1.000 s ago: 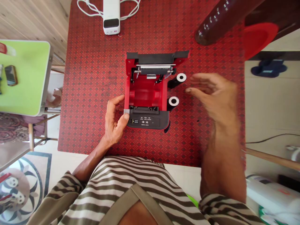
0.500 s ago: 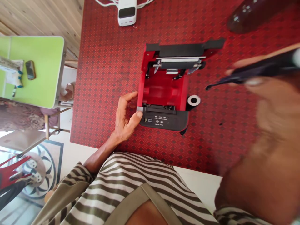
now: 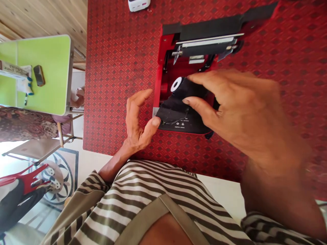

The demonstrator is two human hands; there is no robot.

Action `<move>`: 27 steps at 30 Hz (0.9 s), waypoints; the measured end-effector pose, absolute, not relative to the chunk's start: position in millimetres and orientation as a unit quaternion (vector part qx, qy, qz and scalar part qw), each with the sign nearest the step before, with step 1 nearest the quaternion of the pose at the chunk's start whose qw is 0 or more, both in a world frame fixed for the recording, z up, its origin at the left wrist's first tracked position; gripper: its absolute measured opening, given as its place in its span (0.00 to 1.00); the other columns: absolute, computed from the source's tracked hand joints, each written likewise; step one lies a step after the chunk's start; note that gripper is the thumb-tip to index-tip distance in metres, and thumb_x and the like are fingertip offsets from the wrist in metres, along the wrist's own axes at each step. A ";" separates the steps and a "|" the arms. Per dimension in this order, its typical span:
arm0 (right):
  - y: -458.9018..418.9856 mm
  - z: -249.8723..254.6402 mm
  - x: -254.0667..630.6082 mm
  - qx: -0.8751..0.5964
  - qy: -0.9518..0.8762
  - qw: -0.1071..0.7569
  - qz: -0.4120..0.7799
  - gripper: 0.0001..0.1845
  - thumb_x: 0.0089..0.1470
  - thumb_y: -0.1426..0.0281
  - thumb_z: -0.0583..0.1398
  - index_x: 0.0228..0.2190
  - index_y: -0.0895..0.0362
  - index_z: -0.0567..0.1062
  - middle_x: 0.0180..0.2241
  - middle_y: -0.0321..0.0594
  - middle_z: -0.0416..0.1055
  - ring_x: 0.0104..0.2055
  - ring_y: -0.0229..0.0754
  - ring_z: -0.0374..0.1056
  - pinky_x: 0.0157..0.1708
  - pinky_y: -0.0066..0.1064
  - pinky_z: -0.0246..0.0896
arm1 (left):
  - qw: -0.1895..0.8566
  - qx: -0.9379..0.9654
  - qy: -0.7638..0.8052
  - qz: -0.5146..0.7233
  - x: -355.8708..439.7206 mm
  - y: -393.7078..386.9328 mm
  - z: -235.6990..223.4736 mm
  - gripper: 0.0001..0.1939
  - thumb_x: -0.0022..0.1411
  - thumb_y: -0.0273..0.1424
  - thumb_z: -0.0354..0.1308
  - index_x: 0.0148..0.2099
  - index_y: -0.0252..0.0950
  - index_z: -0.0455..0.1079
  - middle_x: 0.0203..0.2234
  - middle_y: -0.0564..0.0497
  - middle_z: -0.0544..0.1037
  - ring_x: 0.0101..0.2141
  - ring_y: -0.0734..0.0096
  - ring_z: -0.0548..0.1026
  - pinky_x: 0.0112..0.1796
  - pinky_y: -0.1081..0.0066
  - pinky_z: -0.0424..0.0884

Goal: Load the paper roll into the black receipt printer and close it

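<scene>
A red and black printer (image 3: pixel 196 51) lies on the mat with its lid open and its red compartment showing. My right hand (image 3: pixel 230 105) pinches a black ribbon roll (image 3: pixel 184 90) with a white core over that compartment. Loose black film (image 3: pixel 173 110) from the roll drapes over the printer's black front panel, hiding most of it. My left hand (image 3: pixel 138 122) rests beside the printer's front corner, its thumb touching the grey corner piece and its fingers apart.
The printer sits on a red patterned mat (image 3: pixel 122 68), with a white power bank (image 3: pixel 138 4) at its far edge. To the left stand a green table (image 3: pixel 43 75) holding a phone (image 3: pixel 39 75) and another person's hand (image 3: pixel 78 97) beyond it.
My right hand has brought the black ribbon roll from beside the printer to above its open compartment. The second white-cored roll no longer shows, and the view has shifted.
</scene>
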State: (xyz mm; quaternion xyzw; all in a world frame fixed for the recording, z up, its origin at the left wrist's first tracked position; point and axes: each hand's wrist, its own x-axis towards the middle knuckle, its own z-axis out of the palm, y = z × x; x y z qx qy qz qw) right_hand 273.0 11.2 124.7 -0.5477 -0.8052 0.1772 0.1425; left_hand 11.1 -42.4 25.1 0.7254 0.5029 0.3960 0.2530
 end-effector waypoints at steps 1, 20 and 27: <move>13.0 124.1 270.4 -0.551 -0.807 0.119 0.177 0.16 0.82 0.69 0.65 0.63 0.50 0.89 0.58 0.53 0.92 0.68 0.72 0.87 0.71 0.64 0.82 | 0.222 0.726 0.480 0.439 11.1 -42.6 30.2 0.37 0.93 0.68 0.47 0.89 0.59 0.65 0.78 0.45 0.79 0.76 0.40 0.78 0.74 0.32 0.78; 41.2 128.4 233.4 -0.528 -0.842 -0.044 0.098 0.24 0.80 0.80 0.52 0.54 0.61 0.88 0.53 0.63 0.92 0.63 0.69 0.87 0.61 0.54 0.76 | -0.011 0.805 0.467 0.367 27.5 -48.8 59.0 0.23 0.94 0.53 0.58 0.67 0.44 0.85 0.66 0.40 0.90 0.71 0.43 0.83 0.75 0.44 0.77; 56.1 129.4 229.3 -0.502 -0.855 -0.089 0.088 0.21 0.78 0.80 0.56 0.46 0.58 0.90 0.51 0.61 0.93 0.60 0.63 0.87 0.58 0.49 0.72 | 0.005 0.824 0.459 0.331 23.6 -45.7 62.9 0.23 0.90 0.54 0.65 0.70 0.45 0.85 0.71 0.39 0.89 0.75 0.41 0.81 0.77 0.44 0.73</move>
